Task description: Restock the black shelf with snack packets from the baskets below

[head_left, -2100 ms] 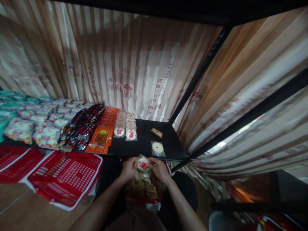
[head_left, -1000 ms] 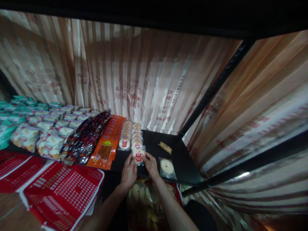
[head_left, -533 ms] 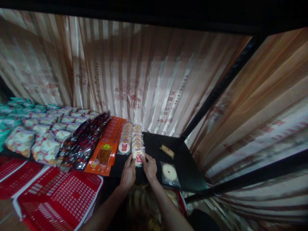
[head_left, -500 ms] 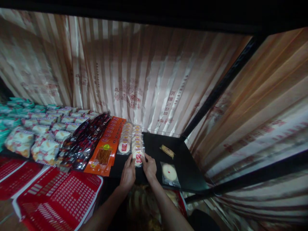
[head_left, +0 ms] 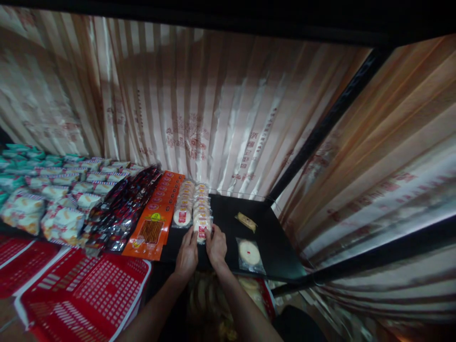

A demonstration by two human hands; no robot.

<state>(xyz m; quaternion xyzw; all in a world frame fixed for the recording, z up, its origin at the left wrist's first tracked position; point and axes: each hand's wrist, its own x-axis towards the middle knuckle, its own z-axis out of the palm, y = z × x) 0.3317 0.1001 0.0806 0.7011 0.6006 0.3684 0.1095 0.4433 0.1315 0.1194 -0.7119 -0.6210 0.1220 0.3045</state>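
Observation:
A row of clear-wrapped round flat cakes, overlapping one another, runs back on the black shelf. Its front wrapped cake has a red label and lies between my two hands. Fingers of my left hand are held together along the cake's left edge. Opposite it, my right hand closes in on the right edge, fingertips touching the wrapper. Directly left is a second row, its front wrapped cake also red-labelled. Part of the front cake's near edge is hidden by my hands.
To the right on the shelf lie a single wrapped cake and a small yellowish packet. Leftward are orange snack packs, dark shiny packs and white bags. Red baskets stand below; a curtain hangs behind.
The view has shifted slightly, so everything appears a little further left. Both hands stay at the sides of the same front cake, with little other visible movement.

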